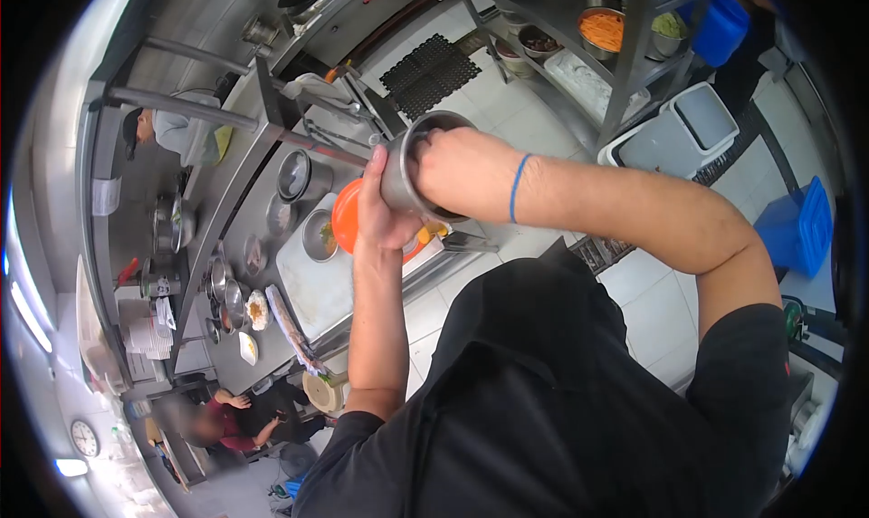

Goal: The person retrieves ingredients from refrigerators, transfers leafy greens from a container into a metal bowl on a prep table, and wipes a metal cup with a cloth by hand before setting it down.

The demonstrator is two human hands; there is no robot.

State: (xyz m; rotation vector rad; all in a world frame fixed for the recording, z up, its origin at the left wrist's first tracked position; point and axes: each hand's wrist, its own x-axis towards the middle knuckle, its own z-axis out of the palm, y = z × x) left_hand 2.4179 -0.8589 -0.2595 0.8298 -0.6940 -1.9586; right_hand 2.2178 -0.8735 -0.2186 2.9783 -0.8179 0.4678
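A round metal container point(396, 185) is tilted in front of my chest. My left hand point(385, 210) grips it from the outside, thumb up along its wall. My right hand point(466, 174), with a blue band at the wrist, reaches inside the container. Its fingers look curled, but their tips and whatever they hold are hidden by the hand and the wall. Behind my left hand, an orange bowl point(344, 217) shows in part on the counter. Some yellow food point(433, 233) lies beside it, partly covered by my hand.
A white cutting board point(303, 278) and a metal bowl with food point(320, 235) sit on the steel counter. Shelves at upper right hold shredded orange food point(602, 31). A grey bin point(674, 133) stands right. A person in red point(237, 423) is at lower left, another point(181, 124) behind the counter.
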